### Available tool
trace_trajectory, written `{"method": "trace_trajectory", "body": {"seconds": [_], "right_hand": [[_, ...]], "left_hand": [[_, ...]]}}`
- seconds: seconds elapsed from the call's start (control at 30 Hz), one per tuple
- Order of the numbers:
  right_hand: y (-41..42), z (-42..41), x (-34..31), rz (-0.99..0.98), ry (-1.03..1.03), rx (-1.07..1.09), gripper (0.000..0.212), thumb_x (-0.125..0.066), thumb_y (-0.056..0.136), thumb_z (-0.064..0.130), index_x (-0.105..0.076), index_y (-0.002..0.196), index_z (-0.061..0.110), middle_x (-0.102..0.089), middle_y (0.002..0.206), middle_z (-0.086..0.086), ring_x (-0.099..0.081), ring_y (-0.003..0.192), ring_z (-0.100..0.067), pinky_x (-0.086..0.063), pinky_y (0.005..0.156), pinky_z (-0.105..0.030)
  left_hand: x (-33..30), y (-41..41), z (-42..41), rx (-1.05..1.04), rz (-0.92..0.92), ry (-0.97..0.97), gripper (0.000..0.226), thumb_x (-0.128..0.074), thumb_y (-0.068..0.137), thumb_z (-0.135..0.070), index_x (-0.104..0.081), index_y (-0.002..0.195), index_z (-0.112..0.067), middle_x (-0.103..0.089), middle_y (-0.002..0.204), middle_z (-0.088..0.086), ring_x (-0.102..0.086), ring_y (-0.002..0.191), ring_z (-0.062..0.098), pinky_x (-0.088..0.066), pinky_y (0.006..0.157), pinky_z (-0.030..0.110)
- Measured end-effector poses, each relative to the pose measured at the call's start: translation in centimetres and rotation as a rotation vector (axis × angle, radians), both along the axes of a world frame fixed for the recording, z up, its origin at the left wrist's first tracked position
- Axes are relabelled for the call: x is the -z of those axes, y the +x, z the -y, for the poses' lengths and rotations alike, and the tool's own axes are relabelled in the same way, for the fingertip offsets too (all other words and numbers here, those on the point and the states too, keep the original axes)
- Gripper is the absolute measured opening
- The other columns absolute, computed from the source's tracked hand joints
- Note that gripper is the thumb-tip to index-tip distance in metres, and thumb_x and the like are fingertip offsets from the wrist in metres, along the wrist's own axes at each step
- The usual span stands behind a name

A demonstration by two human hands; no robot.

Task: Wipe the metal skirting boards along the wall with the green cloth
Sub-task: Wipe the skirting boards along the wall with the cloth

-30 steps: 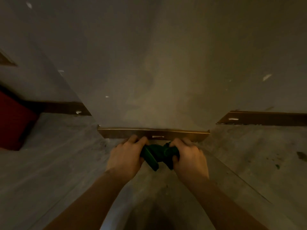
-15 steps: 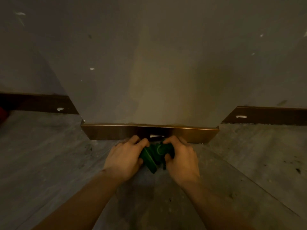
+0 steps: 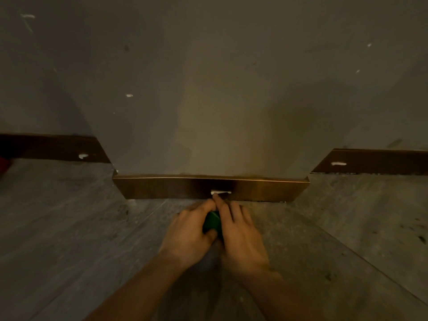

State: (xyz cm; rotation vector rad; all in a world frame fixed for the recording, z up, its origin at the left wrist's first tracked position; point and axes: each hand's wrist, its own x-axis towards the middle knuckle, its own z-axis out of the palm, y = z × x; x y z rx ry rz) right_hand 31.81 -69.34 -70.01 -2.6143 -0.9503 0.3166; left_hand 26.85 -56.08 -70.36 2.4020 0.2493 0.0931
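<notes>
My left hand [image 3: 188, 237] clenched on green cloth [image 3: 212, 222], cloth pinched between both palms | my right hand [image 3: 240, 237] partly around cloth, forefinger out touching white smear [image 3: 221, 192] | beyond fingertips: grey wall [image 3: 208, 89], then copper-toned metal skirting board [image 3: 162, 188] | under wrists: grey floor [image 3: 69, 228]

Grey wall [image 3: 208, 77] with white flecks above a dusty grey floor [image 3: 69, 228].
</notes>
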Motion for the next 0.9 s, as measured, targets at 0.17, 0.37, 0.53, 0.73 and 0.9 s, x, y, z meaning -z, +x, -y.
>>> {"method": "trace_trajectory", "body": {"seconds": [0.17, 0.37, 0.53, 0.73, 0.9], "right_hand": [[0.3, 0.2, 0.6, 0.008, 0.011, 0.051, 0.096, -0.066, 0.084, 0.019, 0.002, 0.149, 0.037, -0.033, 0.144, 0.003, -0.035, 0.129, -0.019, -0.046, 0.099, -0.039], [0.7, 1.2, 0.7, 0.019, -0.189, 0.018, 0.068, -0.058, 0.091, 0.031, -0.015, 0.144, 0.028, -0.022, 0.151, 0.000, -0.023, 0.137, -0.022, -0.034, 0.110, -0.040], [0.5, 1.3, 1.5, 0.053, -0.199, 0.013, 0.063, -0.060, 0.088, 0.030, -0.028, 0.142, 0.023, -0.017, 0.156, -0.005, -0.018, 0.141, -0.027, -0.026, 0.116, -0.043], [0.6, 1.2, 1.8, 0.018, -0.213, -0.018, 0.081, -0.049, 0.071, 0.068, -0.027, 0.140, 0.030, -0.020, 0.151, 0.001, -0.021, 0.137, -0.025, -0.033, 0.111, -0.046], [0.7, 0.9, 2.4, 0.031, -0.284, -0.065, 0.069, -0.043, 0.087, 0.065, -0.022, 0.143, 0.031, -0.014, 0.156, -0.002, -0.017, 0.140, -0.031, -0.031, 0.112, -0.050]], "left_hand": [[0.0, -0.5, -0.6, 0.041, 0.027, 0.031, 0.065, -0.075, 0.076, -0.033, -0.036, 0.128, -0.043, -0.050, 0.123, -0.013, -0.056, 0.108, 0.013, -0.048, 0.084, 0.028], [3.3, -2.0, -2.3, 0.017, -0.062, 0.404, 0.115, -0.038, 0.074, -0.091, 0.006, 0.157, -0.026, -0.005, 0.167, -0.002, 0.004, 0.152, 0.017, 0.004, 0.123, 0.038], [5.9, -2.8, -2.2, 0.004, -0.155, 0.436, 0.124, -0.021, 0.069, -0.100, 0.007, 0.157, -0.016, 0.009, 0.166, 0.006, 0.019, 0.151, 0.023, 0.006, 0.122, 0.046], [7.8, -2.7, -2.2, 0.015, -0.186, 0.428, 0.118, -0.022, 0.073, -0.097, 0.000, 0.158, -0.017, 0.006, 0.166, 0.007, 0.016, 0.152, 0.026, 0.001, 0.120, 0.049], [8.1, -2.8, -2.2, 0.012, -0.165, 0.441, 0.117, -0.021, 0.073, -0.097, 0.002, 0.158, -0.019, 0.010, 0.166, 0.006, 0.020, 0.151, 0.023, -0.001, 0.122, 0.051]]}}
